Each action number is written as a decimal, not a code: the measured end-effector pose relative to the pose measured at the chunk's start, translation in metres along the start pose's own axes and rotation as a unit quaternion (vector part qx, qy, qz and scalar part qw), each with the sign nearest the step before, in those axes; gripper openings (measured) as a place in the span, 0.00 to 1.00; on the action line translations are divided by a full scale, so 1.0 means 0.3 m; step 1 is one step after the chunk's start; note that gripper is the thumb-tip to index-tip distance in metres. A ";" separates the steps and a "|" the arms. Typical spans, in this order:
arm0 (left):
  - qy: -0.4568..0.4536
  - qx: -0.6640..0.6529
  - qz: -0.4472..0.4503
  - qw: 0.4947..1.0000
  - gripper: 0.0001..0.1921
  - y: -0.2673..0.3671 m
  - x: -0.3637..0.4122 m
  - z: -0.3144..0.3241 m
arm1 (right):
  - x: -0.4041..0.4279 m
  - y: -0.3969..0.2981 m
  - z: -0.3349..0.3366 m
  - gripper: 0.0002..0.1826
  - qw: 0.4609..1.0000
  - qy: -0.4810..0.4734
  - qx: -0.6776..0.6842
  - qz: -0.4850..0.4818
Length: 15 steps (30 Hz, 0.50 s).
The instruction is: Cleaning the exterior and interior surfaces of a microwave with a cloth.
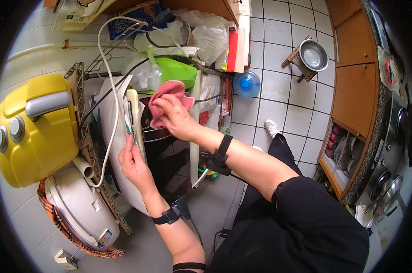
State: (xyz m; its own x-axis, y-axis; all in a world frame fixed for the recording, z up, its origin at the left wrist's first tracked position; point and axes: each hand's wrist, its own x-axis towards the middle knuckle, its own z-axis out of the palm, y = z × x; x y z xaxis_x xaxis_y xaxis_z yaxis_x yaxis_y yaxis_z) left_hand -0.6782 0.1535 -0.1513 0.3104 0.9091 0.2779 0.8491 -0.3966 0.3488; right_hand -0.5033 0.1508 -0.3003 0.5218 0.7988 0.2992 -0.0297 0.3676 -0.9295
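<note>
Bunched in my right hand (175, 117) is a pink cloth (170, 88), held above the top front edge of an appliance with a glossy black front (168, 160). My left hand (136, 165) is upright at the lower end of a cream plastic strip or board (133, 102), with thin plastic-wrapped items beside it. Its fingers and thumb lie close to these items, but whether they grip them cannot be seen. A white curved panel (114, 136) stands just left of that hand. The white cable (105, 54) loops down past the panel.
At left, a yellow appliance (39, 129) sits above a white rice cooker (79, 201). Behind my hands are a green bag (177, 71) and clear plastic bags (209, 37). A blue water bottle (246, 84) and a stool carrying a metal basin (314, 55) stand on the tiled floor.
</note>
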 end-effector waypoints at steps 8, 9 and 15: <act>0.001 -0.011 -0.013 1.000 0.20 0.010 0.009 0.023 | -0.126 0.365 -0.073 0.33 0.987 0.049 -0.107 0.113; 0.002 -0.009 -0.015 1.000 0.20 0.010 0.007 0.020 | -0.128 0.371 -0.071 0.33 0.983 0.061 -0.113 0.127; 0.020 -0.018 0.012 1.000 0.20 0.021 0.001 -0.005 | -0.147 0.325 -0.102 0.28 0.971 0.025 -0.174 0.162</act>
State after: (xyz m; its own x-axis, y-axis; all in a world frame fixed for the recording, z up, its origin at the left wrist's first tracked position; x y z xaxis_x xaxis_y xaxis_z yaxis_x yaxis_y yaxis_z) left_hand -0.6734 0.1510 -0.1477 0.3129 0.8933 0.3227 0.8255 -0.4238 0.3727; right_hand -0.5032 0.1369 -0.4108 0.5744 0.8182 -0.0246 0.0857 -0.0900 -0.9922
